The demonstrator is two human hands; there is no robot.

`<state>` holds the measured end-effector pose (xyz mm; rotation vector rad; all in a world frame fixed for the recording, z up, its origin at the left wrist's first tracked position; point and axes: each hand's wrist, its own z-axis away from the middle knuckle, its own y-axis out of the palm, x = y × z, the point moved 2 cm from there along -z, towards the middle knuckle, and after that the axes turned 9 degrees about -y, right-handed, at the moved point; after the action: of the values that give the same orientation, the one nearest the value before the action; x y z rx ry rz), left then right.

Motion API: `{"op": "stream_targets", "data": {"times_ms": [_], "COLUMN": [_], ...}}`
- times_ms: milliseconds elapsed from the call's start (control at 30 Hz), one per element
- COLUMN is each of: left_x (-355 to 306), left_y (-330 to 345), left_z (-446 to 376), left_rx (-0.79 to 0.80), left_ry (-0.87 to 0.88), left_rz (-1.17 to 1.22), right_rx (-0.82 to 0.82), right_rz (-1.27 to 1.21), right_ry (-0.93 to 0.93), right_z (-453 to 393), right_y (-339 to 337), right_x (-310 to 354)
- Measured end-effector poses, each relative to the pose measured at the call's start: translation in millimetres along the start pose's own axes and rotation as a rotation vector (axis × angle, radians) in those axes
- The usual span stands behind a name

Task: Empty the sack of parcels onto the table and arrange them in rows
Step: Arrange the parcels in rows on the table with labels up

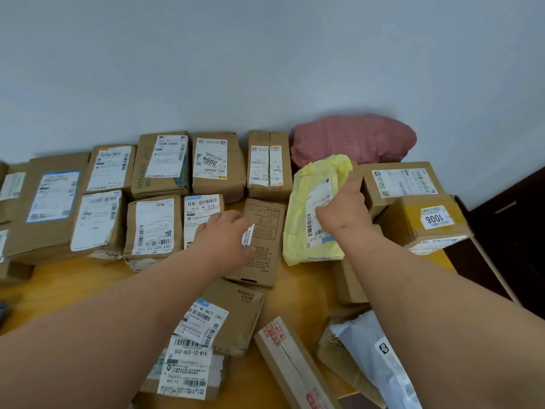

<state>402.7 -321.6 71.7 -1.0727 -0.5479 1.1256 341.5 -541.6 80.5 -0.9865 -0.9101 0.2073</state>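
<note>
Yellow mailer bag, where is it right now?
The yellow mailer is right of centre in the head view, gripped by the right hand, between the flat brown box and the "1006" box, in front of the pink sack.

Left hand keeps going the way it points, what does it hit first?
Probably the flat brown box the left hand already reaches; beyond it, the taped box by the wall. Depth is unclear.

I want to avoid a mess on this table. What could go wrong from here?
The box marked 1006 sits at the table's right edge, so a push from the yellow bag in the right hand might tip it off. The left hand on the flat brown box may shift the neat rows beside it.
</note>
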Motion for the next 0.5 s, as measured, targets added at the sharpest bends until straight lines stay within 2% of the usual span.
{"op": "stream_targets", "data": {"times_ms": [200,500], "left_x": [-2,-7], "left_y": [-6,-17], "left_z": [6,23], "left_rx": [-0.022,-0.017], "left_ry": [-0.042,-0.078], "left_rz": [0.068,0.433], "right_rx": [-0.102,-0.088], "right_rz": [-0.013,-0.410], "right_ry": [-0.127,-0.075], "right_z": [3,24], "right_y": [-14,-46], "right_x": [10,10]}}
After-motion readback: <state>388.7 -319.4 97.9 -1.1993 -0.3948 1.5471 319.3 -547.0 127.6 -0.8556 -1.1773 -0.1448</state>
